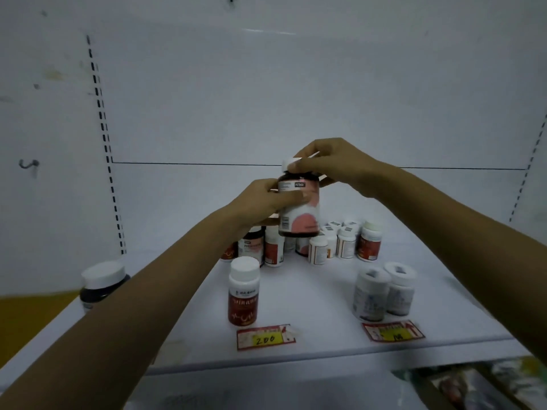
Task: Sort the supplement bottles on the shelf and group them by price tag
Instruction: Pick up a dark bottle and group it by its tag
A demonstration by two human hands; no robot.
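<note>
A dark bottle with a pink and white label (300, 214) is held up above the white shelf (319, 294). My left hand (260, 202) grips its side, and my right hand (328, 164) closes over its white cap from above. Behind and below it stands a cluster of several supplement bottles (319, 244). A red-labelled bottle (244, 291) stands behind the price tag reading 200 (266, 337). Two white bottles (383, 291) stand behind a second price tag (393, 331) at the right, whose number is blurred.
A dark bottle with a white cap (102, 284) stands at the shelf's left edge, partly hidden by my left forearm. The white back wall rises behind, with slotted uprights at both sides. Packaged goods (479, 386) lie on a lower level at the bottom right.
</note>
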